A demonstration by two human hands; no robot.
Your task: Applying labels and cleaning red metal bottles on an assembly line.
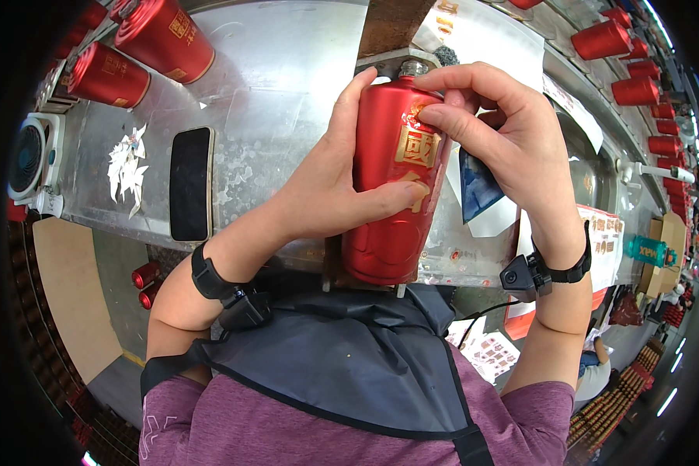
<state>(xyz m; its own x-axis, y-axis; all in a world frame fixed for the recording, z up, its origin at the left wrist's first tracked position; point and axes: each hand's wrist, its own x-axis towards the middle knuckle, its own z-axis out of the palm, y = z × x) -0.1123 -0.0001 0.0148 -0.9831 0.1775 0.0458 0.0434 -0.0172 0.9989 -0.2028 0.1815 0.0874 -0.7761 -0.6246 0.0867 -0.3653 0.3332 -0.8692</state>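
Observation:
A glossy red bottle [388, 225] with gold raised characters and a small emblem leans in front of me, its metallic threaded neck [413, 68] pointing away. My left hand [338, 171] is wrapped round its left side, the thumb lying across the front over a gold character. At the upper right of the bottle is my right hand [505, 116]. Its thumb presses beside the gold emblem [421, 110] and its index finger touches the shoulder below the neck. A dark blue, pointed piece [480, 185] shows under the right palm; I cannot tell whether the curled fingers hold it.
On the metal table [264, 93], left of the bottle, lie a black phone [191, 185] and torn white scraps [126, 167]. More red bottles [167, 43] stand far left near a small fan [31, 155]. Sticker sheets [606, 241] lie right; red containers [602, 39] line the far right.

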